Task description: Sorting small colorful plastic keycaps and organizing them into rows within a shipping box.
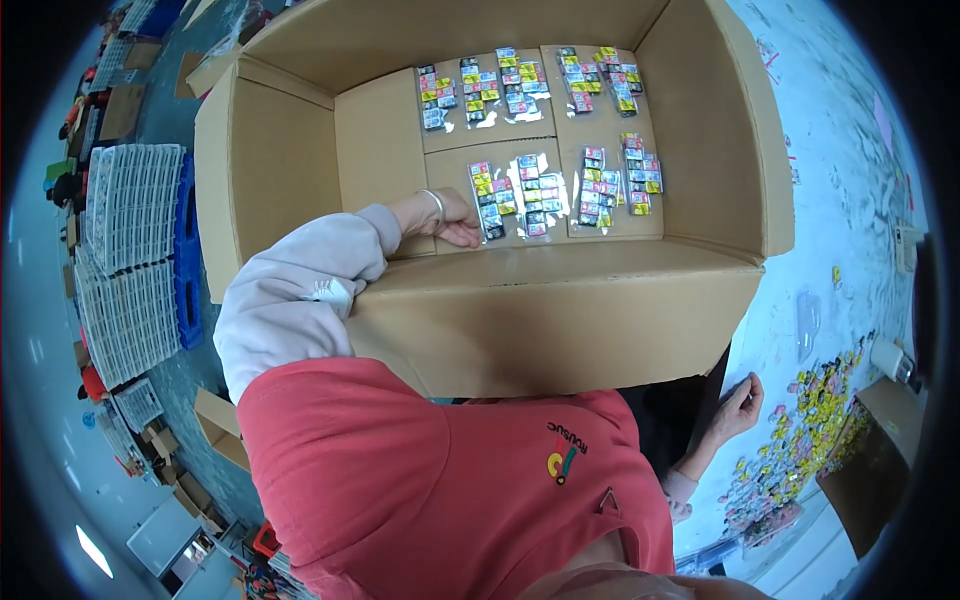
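Observation:
My left hand (458, 218) reaches into a large open cardboard box (550, 320). Its fingers are close together at the lower left edge of a clear plastic pack (492, 200) of small coloured pieces and seem to pinch it. Several similar packs lie flat in two rows on the box's bottom, among them one beside it (540, 195) and one in the far row (478, 90). Outside the box, my right hand (740, 405) is at the edge of the pale table (780, 340), fingers loosely bent. Nothing shows in it.
Loose small yellow, pink and dark pieces (810, 420) are spread over the table at the right, near a brown carton (875, 470). White plastic crates (130, 260) stand stacked at the left by a blue pallet (187, 255). A smaller open carton (220, 428) sits on the floor.

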A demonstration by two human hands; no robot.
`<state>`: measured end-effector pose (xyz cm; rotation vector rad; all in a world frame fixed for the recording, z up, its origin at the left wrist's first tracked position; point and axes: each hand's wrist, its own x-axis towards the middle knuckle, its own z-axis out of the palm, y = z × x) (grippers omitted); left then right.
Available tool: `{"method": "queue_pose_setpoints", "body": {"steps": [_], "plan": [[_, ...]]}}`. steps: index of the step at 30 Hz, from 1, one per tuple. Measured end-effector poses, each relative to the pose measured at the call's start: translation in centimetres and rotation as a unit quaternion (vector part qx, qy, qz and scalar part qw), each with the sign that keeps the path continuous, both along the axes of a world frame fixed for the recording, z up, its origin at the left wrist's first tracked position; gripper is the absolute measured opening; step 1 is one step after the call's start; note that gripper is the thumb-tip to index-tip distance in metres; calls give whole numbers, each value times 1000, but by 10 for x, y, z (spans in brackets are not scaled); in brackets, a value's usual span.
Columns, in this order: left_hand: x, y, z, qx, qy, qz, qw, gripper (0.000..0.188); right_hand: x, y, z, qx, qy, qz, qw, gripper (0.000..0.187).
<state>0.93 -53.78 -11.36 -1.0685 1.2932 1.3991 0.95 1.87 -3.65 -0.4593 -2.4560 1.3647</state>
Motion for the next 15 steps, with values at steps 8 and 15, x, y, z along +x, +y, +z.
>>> {"method": "queue_pose_setpoints", "body": {"steps": [8,15], "plan": [[-22,-22,32,-111,57,-293,948,13,0,2,-7,-3,24,-7,1000,16],[-76,-12,105,-158,270,-237,920,14,-1,0,-6,-1,15,-17,1000,16]]}}
